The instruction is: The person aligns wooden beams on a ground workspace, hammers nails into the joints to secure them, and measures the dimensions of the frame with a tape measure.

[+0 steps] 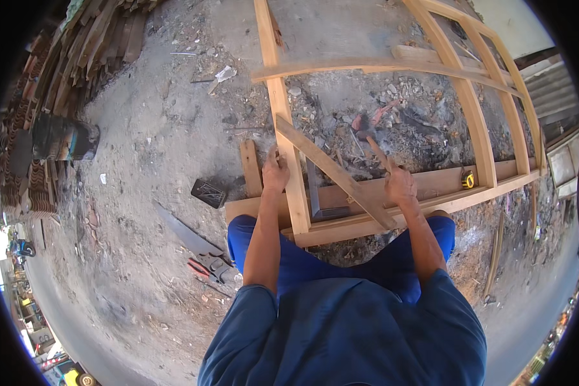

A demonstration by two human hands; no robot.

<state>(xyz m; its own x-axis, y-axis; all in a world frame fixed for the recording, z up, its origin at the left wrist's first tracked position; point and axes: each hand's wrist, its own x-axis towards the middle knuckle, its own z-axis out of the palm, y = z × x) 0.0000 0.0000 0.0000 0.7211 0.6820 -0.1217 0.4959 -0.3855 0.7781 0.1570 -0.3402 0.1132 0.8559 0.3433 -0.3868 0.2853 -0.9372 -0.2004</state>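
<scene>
My right hand is closed round the wooden handle of a hammer, its dark head raised and pointing away from me. My left hand grips the left edge of an upright wooden beam, part of a timber frame. A diagonal wooden strip lies across the corner, from that beam to the near rail. Within this corner sits a metal framing square. My knees are against the near side of the frame.
A yellow tape measure rests on the board by the near rail. On the dirt to my left are a handsaw, red-handled pliers and a black crate-like box. Stacked timber and roof tiles stand at far left.
</scene>
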